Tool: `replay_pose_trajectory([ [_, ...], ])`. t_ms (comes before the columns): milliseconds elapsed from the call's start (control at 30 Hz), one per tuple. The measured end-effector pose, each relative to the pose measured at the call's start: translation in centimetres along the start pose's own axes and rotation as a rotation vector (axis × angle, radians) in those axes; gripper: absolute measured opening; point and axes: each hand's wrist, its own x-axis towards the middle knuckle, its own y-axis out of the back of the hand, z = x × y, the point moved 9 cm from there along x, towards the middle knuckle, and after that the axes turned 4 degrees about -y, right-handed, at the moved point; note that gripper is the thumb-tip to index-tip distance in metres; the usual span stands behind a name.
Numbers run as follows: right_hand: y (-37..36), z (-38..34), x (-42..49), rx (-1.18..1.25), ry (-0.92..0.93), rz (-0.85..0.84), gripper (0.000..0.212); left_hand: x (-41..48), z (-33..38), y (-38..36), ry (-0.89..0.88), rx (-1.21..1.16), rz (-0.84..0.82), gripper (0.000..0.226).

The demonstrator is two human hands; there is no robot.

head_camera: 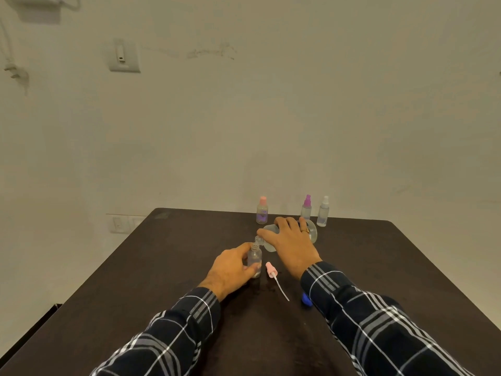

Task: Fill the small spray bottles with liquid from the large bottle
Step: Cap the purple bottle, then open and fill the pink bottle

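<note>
No label is legible; my left hand (pixel 230 270) grips the small clear bottle (pixel 254 257), uncapped and upright on the desk (pixel 162 267); my right hand (pixel 290 245) wraps the large clear bottle (pixel 313 234), tipped, mouth at its neck; a pink sprayer (pixel 271 271) lies beside.

No legible text, label or number anywhere.
</note>
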Motion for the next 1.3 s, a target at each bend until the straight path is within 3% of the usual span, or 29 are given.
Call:
replay_pose_trajectory([
  [1300,-0.04,-0.05,-0.13,0.001,-0.004,0.004,0.071,0.02,-0.17,-0.17,0.006,0.0,-0.019,0.057],
])
